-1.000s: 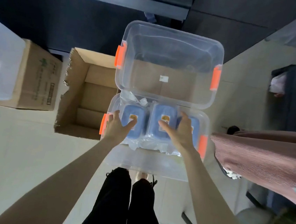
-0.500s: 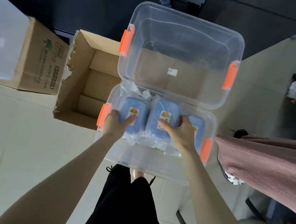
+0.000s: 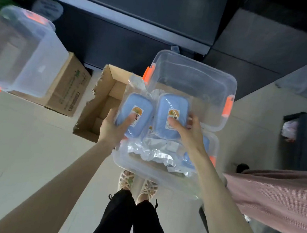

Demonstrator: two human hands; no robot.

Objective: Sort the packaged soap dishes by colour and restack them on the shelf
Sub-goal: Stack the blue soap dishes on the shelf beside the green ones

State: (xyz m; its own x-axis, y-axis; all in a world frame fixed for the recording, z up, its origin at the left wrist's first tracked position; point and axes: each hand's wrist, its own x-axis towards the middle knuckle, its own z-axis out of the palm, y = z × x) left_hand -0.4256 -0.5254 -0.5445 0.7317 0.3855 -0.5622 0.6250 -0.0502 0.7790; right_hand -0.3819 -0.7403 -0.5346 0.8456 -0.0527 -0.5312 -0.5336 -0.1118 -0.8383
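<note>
Head view, left to right: a clear plastic tub [image 3: 23, 51] with rounded corners and orange latches sits on a closed brown cardboard carton [image 3: 70, 88] that has print on its side. Beside the carton, an open cardboard box [image 3: 101, 99] with ragged flap edges stands on the pale tiled floor [image 3: 13, 149]. The left hand [image 3: 111, 129] grips 1 blue soap dish [image 3: 136, 110], a smooth rounded rectangle sealed in glossy clear film. Its thumb lies across the orange-and-white label and its fingers are curled underneath. Just beside that dish, with the edges nearly touching, the right hand [image 3: 188, 133] grips a second blue dish [image 3: 170, 110] of the same shape and wrapping, thumb on the label and fingers wrapped round the right edge. Both dishes are held above a low clear tub [image 3: 143, 169] on the floor. That tub holds crumpled, shiny plastic wrap [image 3: 154, 154] and more blue packaged ware [image 3: 189, 161], which is partly hidden behind the right wrist. Behind the dishes stands a deeper clear tub [image 3: 194, 79] with orange latches on its 2 sides. A dark shelf unit [image 3: 141, 10] runs across the top of the view. At the far right hangs ribbed pink fabric [image 3: 272, 201]. Black trousers [image 3: 128, 223] and patterned shoes [image 3: 127, 180] show below the tub.
</note>
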